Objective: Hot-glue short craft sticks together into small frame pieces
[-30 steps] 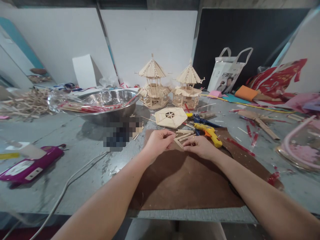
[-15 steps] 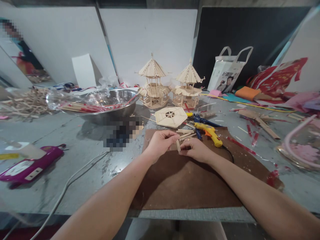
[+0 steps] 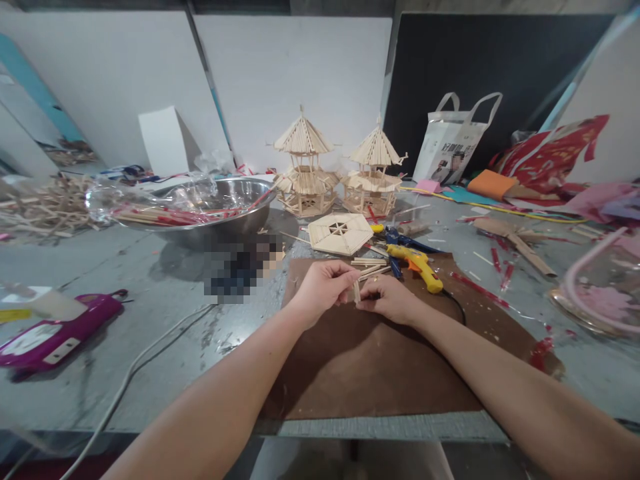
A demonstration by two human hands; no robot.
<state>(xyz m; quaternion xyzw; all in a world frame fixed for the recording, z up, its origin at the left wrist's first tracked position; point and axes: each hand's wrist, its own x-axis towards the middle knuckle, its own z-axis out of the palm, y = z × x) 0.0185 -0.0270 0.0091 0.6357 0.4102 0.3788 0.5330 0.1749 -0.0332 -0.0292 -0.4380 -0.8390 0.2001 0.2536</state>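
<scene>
Two tiered pale-wood pavilions (image 3: 303, 139) (image 3: 376, 150) and a hexagonal pale-wood panel (image 3: 324, 231) appear assembled, while a loose, slim pale-wood strip (image 3: 357, 292) is pinched by left hand (image 3: 321, 287) and right hand (image 3: 393, 299), fingertips nearly closed.

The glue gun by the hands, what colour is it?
The glue gun is yellow with an orange trigger; it shows best in the head view.

So the brown mat (image 3: 380, 373) sits on the grey table (image 3: 165, 373), with the yellow glue gun (image 3: 417, 263) towards its back right. Behind the mat there's the hexagonal wooden panel (image 3: 341, 233), and past that two wooden-stick pagodas (image 3: 306, 167) side by side, right of the silver metal bowl (image 3: 215, 230).
</scene>
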